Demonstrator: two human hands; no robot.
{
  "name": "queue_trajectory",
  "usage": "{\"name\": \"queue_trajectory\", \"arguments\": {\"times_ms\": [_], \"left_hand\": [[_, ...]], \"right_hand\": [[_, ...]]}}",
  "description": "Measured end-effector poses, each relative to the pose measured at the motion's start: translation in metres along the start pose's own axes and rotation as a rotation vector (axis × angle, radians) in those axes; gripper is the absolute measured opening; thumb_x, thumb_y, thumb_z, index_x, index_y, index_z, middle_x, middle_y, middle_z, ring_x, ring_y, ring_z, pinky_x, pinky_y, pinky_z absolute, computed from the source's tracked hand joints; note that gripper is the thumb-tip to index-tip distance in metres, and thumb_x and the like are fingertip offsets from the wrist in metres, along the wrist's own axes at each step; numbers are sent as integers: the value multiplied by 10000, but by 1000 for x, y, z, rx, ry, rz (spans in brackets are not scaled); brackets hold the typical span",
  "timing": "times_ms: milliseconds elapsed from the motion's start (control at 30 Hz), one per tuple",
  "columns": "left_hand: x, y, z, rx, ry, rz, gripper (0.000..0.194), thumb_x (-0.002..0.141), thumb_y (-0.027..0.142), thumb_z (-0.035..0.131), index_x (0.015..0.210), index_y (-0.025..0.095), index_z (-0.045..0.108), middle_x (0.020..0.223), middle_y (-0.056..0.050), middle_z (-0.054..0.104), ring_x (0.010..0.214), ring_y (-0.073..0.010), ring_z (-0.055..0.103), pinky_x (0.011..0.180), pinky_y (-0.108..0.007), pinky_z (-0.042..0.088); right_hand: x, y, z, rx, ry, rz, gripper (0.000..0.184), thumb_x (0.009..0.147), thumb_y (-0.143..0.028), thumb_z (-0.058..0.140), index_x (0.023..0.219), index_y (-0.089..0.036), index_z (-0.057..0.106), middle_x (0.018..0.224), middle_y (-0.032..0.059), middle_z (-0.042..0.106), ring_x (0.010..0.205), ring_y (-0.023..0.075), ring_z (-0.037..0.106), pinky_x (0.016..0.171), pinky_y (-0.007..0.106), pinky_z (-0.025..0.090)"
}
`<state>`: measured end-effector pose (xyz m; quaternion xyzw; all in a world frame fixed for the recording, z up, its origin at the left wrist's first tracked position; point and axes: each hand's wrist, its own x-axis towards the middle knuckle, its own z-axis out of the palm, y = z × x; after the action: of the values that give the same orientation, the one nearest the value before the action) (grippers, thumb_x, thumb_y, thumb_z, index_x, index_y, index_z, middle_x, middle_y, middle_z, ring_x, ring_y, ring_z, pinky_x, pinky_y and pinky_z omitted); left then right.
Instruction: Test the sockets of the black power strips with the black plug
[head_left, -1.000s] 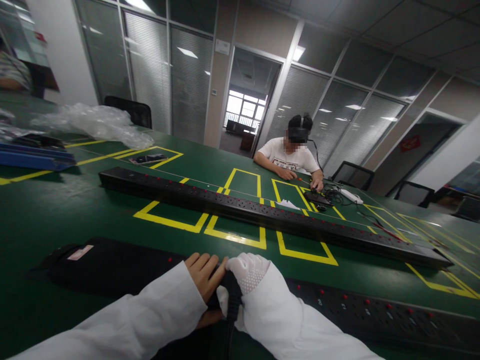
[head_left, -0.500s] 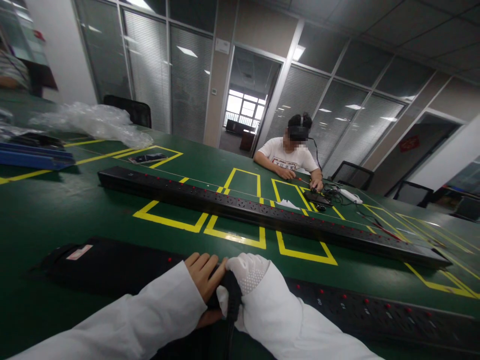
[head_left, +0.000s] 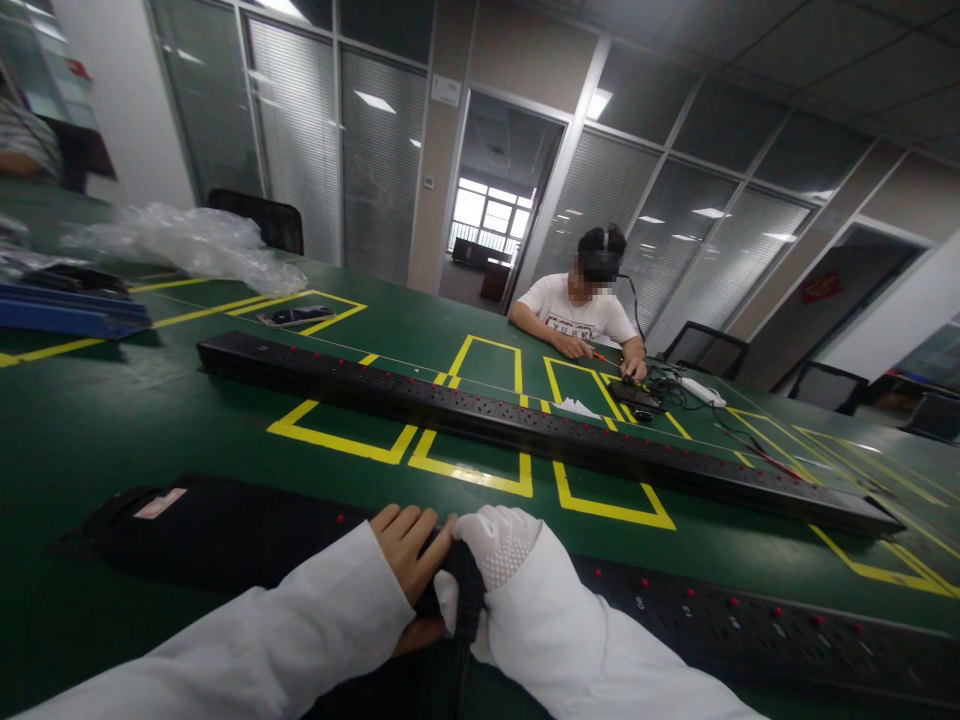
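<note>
A long black power strip (head_left: 750,625) with red lights and numbered sockets lies across the near side of the table. My left hand (head_left: 409,545), bare, is wrapped over its middle, fingers on top and thumb at the near side. Right beside it, my right hand (head_left: 499,545) wears a white dotted glove and is closed around a black plug (head_left: 466,580), whose cord hangs toward me. The plug sits against the strip; its front end is hidden by my hands, so I cannot tell whether it is in a socket.
Beyond lies a second long power strip (head_left: 480,405) on the green table (head_left: 247,465), which has yellow tape outlines. At left are a phone (head_left: 294,316), plastic wrap (head_left: 187,245) and a blue object (head_left: 71,312). Across the table a person (head_left: 577,310) handles small parts near cables and a white adapter (head_left: 703,392).
</note>
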<state>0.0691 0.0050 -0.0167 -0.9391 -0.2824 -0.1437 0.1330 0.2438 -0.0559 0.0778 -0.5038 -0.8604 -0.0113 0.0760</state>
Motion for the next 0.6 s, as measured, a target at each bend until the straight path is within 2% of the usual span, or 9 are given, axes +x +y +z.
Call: {"name": "queue_trajectory", "arguments": {"times_ms": [267, 467, 600], "left_hand": [[0, 1, -3, 9, 13, -2, 677, 678, 392, 566, 1283, 96, 497, 1091, -194, 628, 882, -329, 588, 702, -438, 445], [0, 1, -3, 0, 81, 0, 614, 759, 535, 494, 1241, 157, 532, 1036, -173, 640, 821, -314, 598, 672, -433, 441], [0, 0, -2, -25, 109, 2, 605, 773, 569, 480, 1206, 154, 558, 1024, -173, 636, 822, -318, 595, 671, -436, 439]], "right_hand": [[1, -1, -1, -4, -7, 6, 278, 926, -351, 536, 1110, -147, 576, 1060, 64, 607, 888, 162, 609, 770, 351, 528], [1, -1, -2, 0, -30, 0, 272, 926, -351, 536, 1100, -146, 580, 1043, 60, 611, 867, 155, 611, 756, 341, 530], [2, -1, -3, -2, -37, 0, 273, 927, -355, 533, 1099, -148, 579, 1042, 60, 610, 868, 155, 609, 758, 342, 528]]}}
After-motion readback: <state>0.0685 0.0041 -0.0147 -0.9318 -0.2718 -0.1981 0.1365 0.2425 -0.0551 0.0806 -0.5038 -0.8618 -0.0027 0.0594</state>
